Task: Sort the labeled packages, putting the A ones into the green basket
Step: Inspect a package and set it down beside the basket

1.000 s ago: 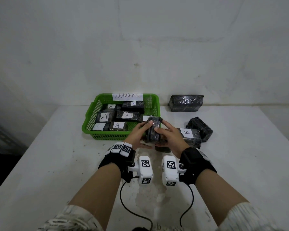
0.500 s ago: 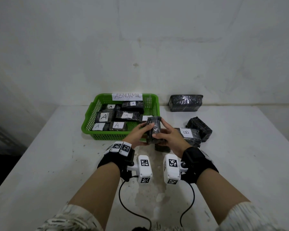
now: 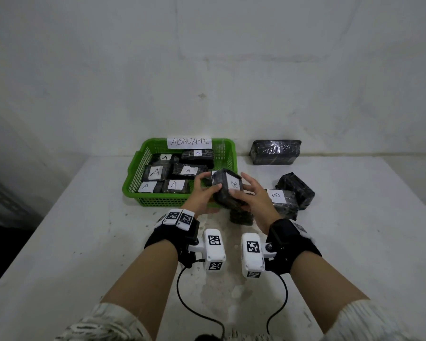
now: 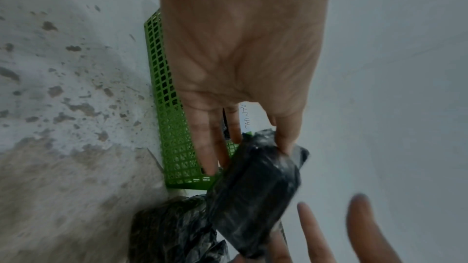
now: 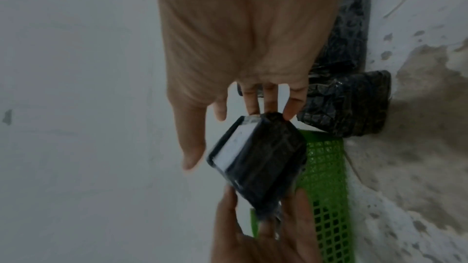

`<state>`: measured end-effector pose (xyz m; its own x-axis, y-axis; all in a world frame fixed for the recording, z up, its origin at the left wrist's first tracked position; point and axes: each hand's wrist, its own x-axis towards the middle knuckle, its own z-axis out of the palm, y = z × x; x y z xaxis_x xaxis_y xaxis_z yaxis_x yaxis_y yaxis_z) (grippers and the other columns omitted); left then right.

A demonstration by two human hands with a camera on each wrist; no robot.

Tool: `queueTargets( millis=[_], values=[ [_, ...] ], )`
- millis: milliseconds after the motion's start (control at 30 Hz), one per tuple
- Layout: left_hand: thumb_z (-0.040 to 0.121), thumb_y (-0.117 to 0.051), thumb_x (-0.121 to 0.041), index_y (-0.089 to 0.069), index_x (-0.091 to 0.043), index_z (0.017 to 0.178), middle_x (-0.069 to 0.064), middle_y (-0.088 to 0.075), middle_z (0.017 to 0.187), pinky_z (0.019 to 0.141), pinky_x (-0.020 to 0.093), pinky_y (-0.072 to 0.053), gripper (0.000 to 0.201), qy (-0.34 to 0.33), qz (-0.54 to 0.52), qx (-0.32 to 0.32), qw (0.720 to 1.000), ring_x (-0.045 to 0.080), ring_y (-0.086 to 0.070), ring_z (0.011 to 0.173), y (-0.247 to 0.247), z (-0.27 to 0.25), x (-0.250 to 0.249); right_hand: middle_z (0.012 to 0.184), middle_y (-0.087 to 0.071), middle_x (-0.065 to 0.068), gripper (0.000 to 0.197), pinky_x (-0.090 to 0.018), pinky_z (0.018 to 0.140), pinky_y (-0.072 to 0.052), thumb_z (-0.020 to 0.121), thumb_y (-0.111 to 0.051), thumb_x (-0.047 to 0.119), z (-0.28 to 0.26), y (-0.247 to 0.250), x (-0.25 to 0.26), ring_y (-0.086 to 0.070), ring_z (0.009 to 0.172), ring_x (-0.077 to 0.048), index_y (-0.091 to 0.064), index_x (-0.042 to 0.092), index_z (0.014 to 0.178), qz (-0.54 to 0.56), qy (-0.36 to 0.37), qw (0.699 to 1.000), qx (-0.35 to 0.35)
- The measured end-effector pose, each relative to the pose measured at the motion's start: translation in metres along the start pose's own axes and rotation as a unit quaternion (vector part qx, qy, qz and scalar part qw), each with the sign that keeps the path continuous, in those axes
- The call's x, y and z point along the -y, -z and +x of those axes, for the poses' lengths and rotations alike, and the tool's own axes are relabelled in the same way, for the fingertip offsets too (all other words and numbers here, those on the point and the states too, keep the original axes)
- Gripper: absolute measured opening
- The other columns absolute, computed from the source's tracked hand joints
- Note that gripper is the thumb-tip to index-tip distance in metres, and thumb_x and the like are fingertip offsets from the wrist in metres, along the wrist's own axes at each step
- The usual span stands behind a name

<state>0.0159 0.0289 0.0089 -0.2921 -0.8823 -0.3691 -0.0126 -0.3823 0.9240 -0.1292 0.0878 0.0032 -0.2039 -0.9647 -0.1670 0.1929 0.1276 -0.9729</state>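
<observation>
Just in front of the green basket's (image 3: 133, 183) right corner, a black wrapped package (image 3: 223, 193) is held above the table. Its white label (image 3: 234, 184) faces me and looks like a B. My left hand (image 3: 204, 190) pinches it from the left, thumb on top and fingers behind. On its right side my right hand (image 3: 249, 195) has straight, spread fingers, and only the fingertips (image 5: 290, 111) touch the package (image 5: 260, 159). The left wrist view shows the package (image 4: 253, 197) under my thumb. Several A-labelled packages (image 3: 155, 172) lie in the basket.
A B-labelled package (image 3: 280, 203) and an unlabelled black one (image 3: 295, 187) lie to the right of my hands. Another dark package (image 3: 241, 215) sits on the table below the held one. A large black bundle (image 3: 276, 152) leans on the wall. The basket carries an ABNORMAL sign (image 3: 190, 142).
The held package has been turned from edge-on so that its white label now faces me. My right fingers have straightened and spread away from it.
</observation>
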Motion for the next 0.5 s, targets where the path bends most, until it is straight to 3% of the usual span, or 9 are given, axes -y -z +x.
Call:
queueTargets(
  millis=[67, 133, 200, 300, 400, 500],
  values=[
    [0.093, -0.046, 0.0, -0.039, -0.024, 0.119, 0.023, -0.054, 0.124, 0.073, 0.052, -0.053, 0.036, -0.012, -0.02, 0.007, 1.0, 0.038, -0.054, 0.112, 0.001, 0.001, -0.003, 0.109, -0.065, -0.001, 0.045, -0.028, 0.076, -0.05, 0.091, -0.062, 0.017, 0.003, 0.004, 0.003, -0.065, 0.09, -0.016, -0.046, 0.023, 0.132, 0.077, -0.011, 0.996, -0.039],
    [0.095, -0.038, 0.003, -0.041, -0.02, 0.118, 0.019, -0.057, 0.116, 0.067, 0.047, -0.056, 0.034, -0.004, -0.057, 0.022, 0.998, 0.036, -0.055, 0.105, 0.003, 0.0, -0.003, 0.109, -0.066, -0.008, 0.039, -0.031, 0.077, -0.05, 0.094, -0.056, 0.01, 0.006, 0.01, 0.005, -0.064, 0.09, -0.021, -0.047, 0.019, 0.131, 0.119, -0.009, 0.991, -0.064],
    [0.097, -0.034, 0.0, -0.043, -0.019, 0.121, 0.013, -0.059, 0.109, 0.066, 0.044, -0.055, 0.032, 0.007, -0.07, 0.026, 0.997, 0.032, -0.054, 0.103, 0.002, -0.001, -0.001, 0.103, -0.067, -0.008, 0.038, -0.029, 0.073, -0.05, 0.093, -0.053, 0.0, 0.009, 0.013, 0.007, -0.063, 0.088, -0.02, -0.051, 0.01, 0.129, 0.098, -0.001, 0.993, -0.063],
    [0.101, -0.029, -0.011, -0.045, -0.021, 0.128, 0.009, -0.055, 0.121, 0.072, 0.041, -0.051, 0.033, 0.021, -0.019, 0.034, 0.999, 0.028, -0.051, 0.109, 0.0, -0.002, 0.002, 0.085, -0.059, -0.002, 0.037, -0.019, 0.064, -0.048, 0.089, -0.055, -0.007, 0.01, 0.012, 0.007, -0.058, 0.079, -0.014, -0.056, 0.004, 0.124, 0.026, 0.026, 0.997, -0.068],
    [0.1, -0.035, -0.013, -0.043, -0.026, 0.124, 0.009, -0.054, 0.119, 0.076, 0.038, -0.048, 0.029, 0.023, 0.016, 0.048, 0.998, 0.027, -0.053, 0.108, 0.001, -0.002, 0.006, 0.098, -0.051, -0.002, 0.044, -0.024, 0.071, -0.051, 0.085, -0.067, 0.006, 0.008, 0.01, 0.006, -0.056, 0.09, -0.019, -0.05, 0.02, 0.122, 0.007, 0.04, 0.994, -0.097],
    [0.096, -0.044, -0.01, -0.042, -0.03, 0.118, 0.01, -0.056, 0.119, 0.086, 0.039, -0.042, 0.029, 0.023, 0.022, 0.064, 0.997, 0.03, -0.053, 0.111, 0.002, -0.003, 0.007, 0.119, -0.053, -0.006, 0.057, -0.038, 0.085, -0.052, 0.084, -0.07, 0.025, 0.005, 0.009, 0.004, -0.06, 0.103, -0.021, -0.041, 0.029, 0.133, 0.047, -0.036, 0.997, -0.052]
  ],
)
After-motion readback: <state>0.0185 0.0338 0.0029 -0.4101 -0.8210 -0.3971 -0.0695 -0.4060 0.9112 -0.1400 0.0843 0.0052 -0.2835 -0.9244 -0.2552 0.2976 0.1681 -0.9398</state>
